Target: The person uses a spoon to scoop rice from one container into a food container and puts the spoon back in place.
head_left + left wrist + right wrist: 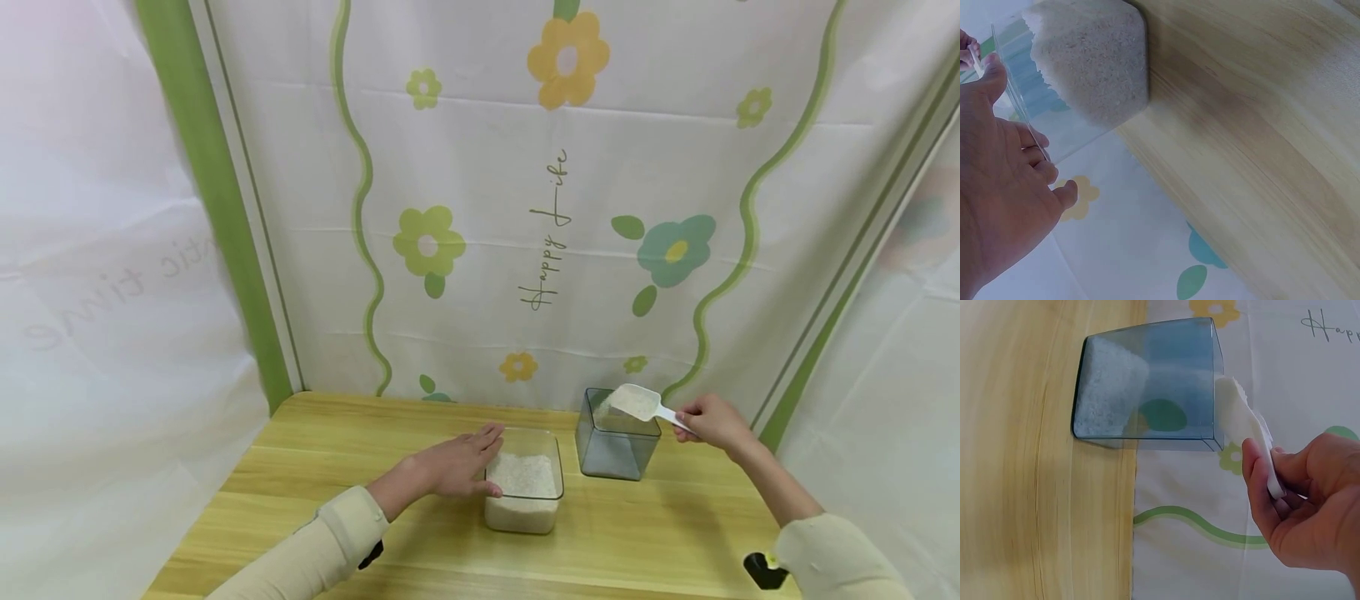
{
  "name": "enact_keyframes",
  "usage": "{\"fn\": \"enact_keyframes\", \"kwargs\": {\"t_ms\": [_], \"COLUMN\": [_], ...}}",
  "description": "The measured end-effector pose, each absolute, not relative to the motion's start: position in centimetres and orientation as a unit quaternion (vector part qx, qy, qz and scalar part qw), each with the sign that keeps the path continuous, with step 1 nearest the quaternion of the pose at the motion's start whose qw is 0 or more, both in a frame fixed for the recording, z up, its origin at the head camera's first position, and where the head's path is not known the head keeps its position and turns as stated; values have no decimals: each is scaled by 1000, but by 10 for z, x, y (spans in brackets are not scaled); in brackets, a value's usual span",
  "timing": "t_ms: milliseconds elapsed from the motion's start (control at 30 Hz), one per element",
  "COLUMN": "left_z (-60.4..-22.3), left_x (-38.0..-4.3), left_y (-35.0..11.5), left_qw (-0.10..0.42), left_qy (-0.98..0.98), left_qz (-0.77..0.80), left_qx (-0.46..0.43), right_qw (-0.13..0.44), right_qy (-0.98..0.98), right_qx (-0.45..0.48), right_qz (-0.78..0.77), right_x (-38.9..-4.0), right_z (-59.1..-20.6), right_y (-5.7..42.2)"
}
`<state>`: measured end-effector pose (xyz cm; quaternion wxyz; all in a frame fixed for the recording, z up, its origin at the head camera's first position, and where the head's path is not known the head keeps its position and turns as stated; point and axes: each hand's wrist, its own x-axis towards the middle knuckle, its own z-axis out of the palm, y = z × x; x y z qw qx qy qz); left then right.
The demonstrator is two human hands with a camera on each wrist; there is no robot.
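Observation:
My right hand (716,423) grips the handle of a white scoop (666,413), whose head is loaded with rice and tilted over the rim of a blue-grey clear container (611,457). Grains fall from the scoop into it. The right wrist view shows rice (1107,387) lying in the bottom of that container. My left hand (459,467) rests against the left rim of a colourless clear container (521,523), fingers extended along its edge. Rice (1097,56) fills the lower part of this one, sloping to one side in the left wrist view.
Both containers stand on a light wooden table (337,450), the blue-grey one farther back and to the right. Behind the table hangs a white curtain (480,167) with printed flowers. Further white sheets hang at both sides.

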<state>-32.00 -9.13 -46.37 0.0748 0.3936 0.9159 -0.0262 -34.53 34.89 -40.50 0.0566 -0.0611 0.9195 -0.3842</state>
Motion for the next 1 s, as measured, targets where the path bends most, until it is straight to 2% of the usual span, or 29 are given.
{"fn": "enact_keyframes", "kwargs": {"t_ms": [467, 767, 1000], "left_z": [-465, -467, -465], "left_x": [-322, -321, -321], "left_y": [-91, -91, -91], "left_qw": [70, 77, 75], "left_qy": [915, 917, 917], "left_qz": [-25, -20, -22], "left_qx": [397, 391, 392], "right_qw": [-49, -90, -144], "right_qy": [967, 973, 974], "right_qx": [-100, -104, -117], "right_qz": [-228, -185, -127], "right_x": [-346, -345, -346], "right_z": [-412, -413, -421], "right_y": [340, 333, 331]}}
